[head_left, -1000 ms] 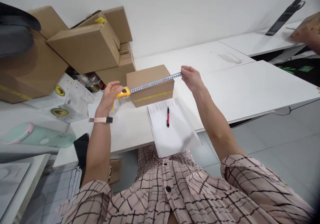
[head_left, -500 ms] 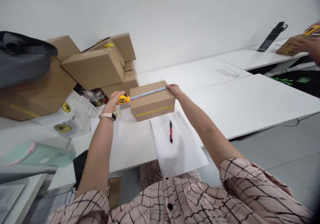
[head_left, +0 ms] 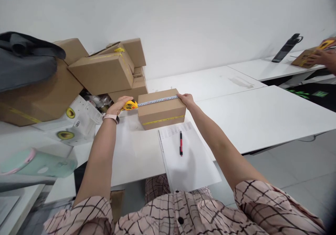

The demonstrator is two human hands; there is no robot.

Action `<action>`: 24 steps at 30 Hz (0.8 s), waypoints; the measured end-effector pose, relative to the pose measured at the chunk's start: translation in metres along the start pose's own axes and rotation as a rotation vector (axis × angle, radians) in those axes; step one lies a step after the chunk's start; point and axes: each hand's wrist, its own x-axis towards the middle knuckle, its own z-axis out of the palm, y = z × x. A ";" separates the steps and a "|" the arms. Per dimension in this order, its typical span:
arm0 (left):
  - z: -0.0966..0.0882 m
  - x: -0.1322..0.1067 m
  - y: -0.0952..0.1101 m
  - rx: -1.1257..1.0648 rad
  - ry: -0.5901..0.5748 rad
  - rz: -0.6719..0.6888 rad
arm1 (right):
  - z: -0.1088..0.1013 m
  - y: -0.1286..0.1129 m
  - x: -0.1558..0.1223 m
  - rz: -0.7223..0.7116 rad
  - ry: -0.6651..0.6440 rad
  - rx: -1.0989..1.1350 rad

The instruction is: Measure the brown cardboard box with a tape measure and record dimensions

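A closed cardboard box [head_left: 162,113] with a yellow tape strip along its front side lies on the white table. My left hand [head_left: 119,104] is closed around a yellow tape measure [head_left: 130,104] at the box's left edge. Its pale blade [head_left: 157,101] stretches across the top of the box to the right edge. There my right hand [head_left: 186,99] pinches the blade's end against the box's corner. In front of the box lie printed sheets of paper [head_left: 191,165], with a red and black pen [head_left: 181,144] on them.
Stacked cardboard boxes [head_left: 102,72] and a grey bag [head_left: 26,63] stand at the left, above a white carton with avocado pictures [head_left: 78,123]. A mint green container [head_left: 49,163] is lower left. Far right, another person's hand [head_left: 324,58] touches a small box [head_left: 304,59] near a dark bottle [head_left: 286,48].
The whole view has shifted slightly, so most things sit a little lower. Both hands keep the tape measure stretched over the box.
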 end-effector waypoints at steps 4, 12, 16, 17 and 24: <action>0.004 -0.005 -0.002 0.058 -0.026 0.036 | 0.003 0.005 0.004 -0.071 0.057 -0.062; 0.003 -0.072 0.036 0.125 -0.172 0.086 | -0.016 -0.024 0.003 -0.278 0.031 0.007; 0.056 -0.153 0.015 -0.112 -0.612 -0.044 | -0.011 -0.056 -0.001 -0.470 -0.158 0.018; 0.078 -0.170 0.005 -0.242 -0.591 -0.071 | -0.004 -0.061 -0.001 -0.506 -0.200 -0.030; 0.180 -0.194 -0.010 -0.839 -0.256 -0.263 | 0.053 -0.053 0.006 -0.574 -0.134 -0.260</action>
